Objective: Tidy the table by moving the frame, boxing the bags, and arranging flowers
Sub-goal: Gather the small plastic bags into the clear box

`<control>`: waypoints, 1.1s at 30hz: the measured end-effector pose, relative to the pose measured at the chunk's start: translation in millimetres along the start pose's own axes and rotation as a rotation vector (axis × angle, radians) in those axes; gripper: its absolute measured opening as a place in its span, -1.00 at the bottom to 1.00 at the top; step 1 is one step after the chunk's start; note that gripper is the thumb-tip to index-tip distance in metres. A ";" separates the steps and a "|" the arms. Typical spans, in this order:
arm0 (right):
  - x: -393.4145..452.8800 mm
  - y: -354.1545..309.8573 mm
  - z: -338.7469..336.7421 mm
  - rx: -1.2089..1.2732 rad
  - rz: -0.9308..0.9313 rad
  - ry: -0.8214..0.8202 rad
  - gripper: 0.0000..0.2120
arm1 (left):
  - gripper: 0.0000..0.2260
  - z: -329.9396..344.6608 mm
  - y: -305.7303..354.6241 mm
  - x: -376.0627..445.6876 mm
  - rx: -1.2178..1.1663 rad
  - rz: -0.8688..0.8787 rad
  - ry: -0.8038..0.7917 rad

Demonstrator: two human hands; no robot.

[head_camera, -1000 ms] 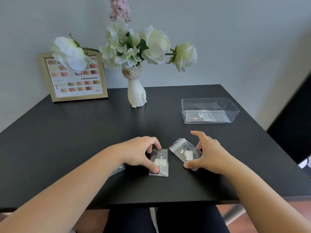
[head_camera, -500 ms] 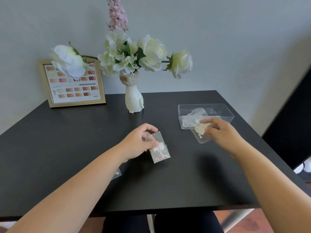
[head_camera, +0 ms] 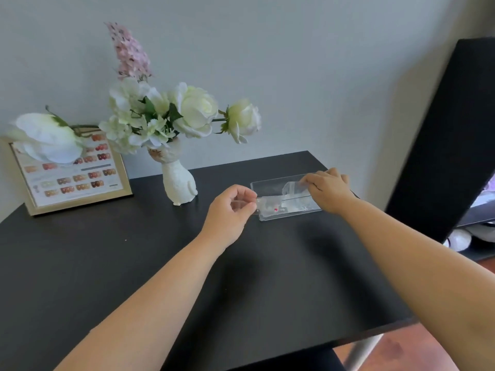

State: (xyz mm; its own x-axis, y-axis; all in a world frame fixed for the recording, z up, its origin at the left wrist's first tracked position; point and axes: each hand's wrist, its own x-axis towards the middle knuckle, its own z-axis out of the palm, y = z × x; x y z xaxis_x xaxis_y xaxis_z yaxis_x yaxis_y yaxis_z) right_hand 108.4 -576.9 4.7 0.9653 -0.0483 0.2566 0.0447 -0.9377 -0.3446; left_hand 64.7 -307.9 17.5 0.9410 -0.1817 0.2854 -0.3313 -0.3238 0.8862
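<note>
Left hand (head_camera: 232, 210): grip pinches a clear bag (head_camera: 242, 203) at the box's near-left corner.
Right hand (head_camera: 328, 189): grip holds another bag (head_camera: 293, 186) over the clear box (head_camera: 278, 216).
Risk: slippery film could catch the rim and spill onto the surface (head_camera: 134, 263).

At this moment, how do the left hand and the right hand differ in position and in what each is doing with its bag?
The left hand pinches its clear bag just outside the clear box's left end; the right hand reaches over the box, pressing its bag inside. The left sits nearer the white vase. Both hold small clear bags.
</note>
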 end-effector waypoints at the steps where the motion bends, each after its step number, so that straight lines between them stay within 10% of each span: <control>1: 1.2 0.8 -0.2 0.007 -0.009 0.003 -0.59 | -0.83 4.0 2.7 7.5 0.000 0.003 0.023; 26: -23.5 -0.9 27.3 0.107 -0.037 0.209 -0.69 | -0.71 23.1 -30.7 52.1 0.342 -0.037 -0.023; 33: -37.9 -27.1 45.3 0.115 -0.102 0.169 -0.67 | -0.73 -83.3 -43.6 -10.0 0.469 -0.266 -0.396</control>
State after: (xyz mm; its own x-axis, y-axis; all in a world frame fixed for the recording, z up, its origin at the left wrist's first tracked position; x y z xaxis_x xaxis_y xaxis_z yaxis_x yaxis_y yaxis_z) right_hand 82.2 -534.0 -36.5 0.8981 -0.0216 0.4393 0.1778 -0.8958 -0.4074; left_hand 75.5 -214.6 6.4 0.9281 -0.3381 -0.1558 -0.1703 -0.7576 0.6301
